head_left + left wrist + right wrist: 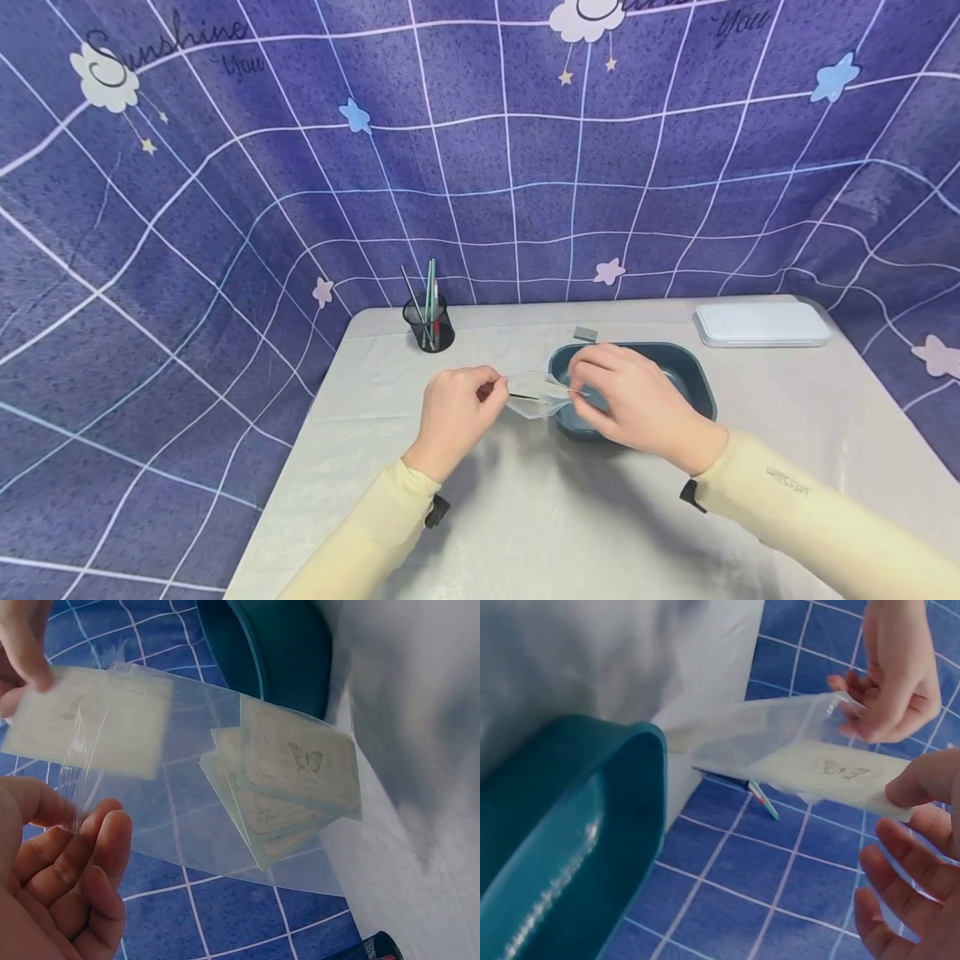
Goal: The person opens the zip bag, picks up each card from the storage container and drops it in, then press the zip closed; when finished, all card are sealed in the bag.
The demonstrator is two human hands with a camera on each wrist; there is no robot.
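Note:
Above the table, my left hand (453, 417) pinches the edge of a clear plastic bag (191, 825) near its opening. Several pale cards lie fanned inside the bag, the top card (300, 769) printed with a butterfly. My right hand (633, 404) pinches the end of another pale butterfly card (844, 771) between thumb and finger. Part of that card overlaps the bag's mouth in both wrist views. In the head view the right hand is over a dark teal basin (705, 392), and the bag hangs between the two hands.
A black mesh cup (444, 336) with pens or brushes stands at the back left of the white table (360, 400). A small grey rectangular piece (586, 333) lies behind the basin. At the back right is a white flat case (763, 325). A patterned blue curtain (465, 167) surrounds the table.

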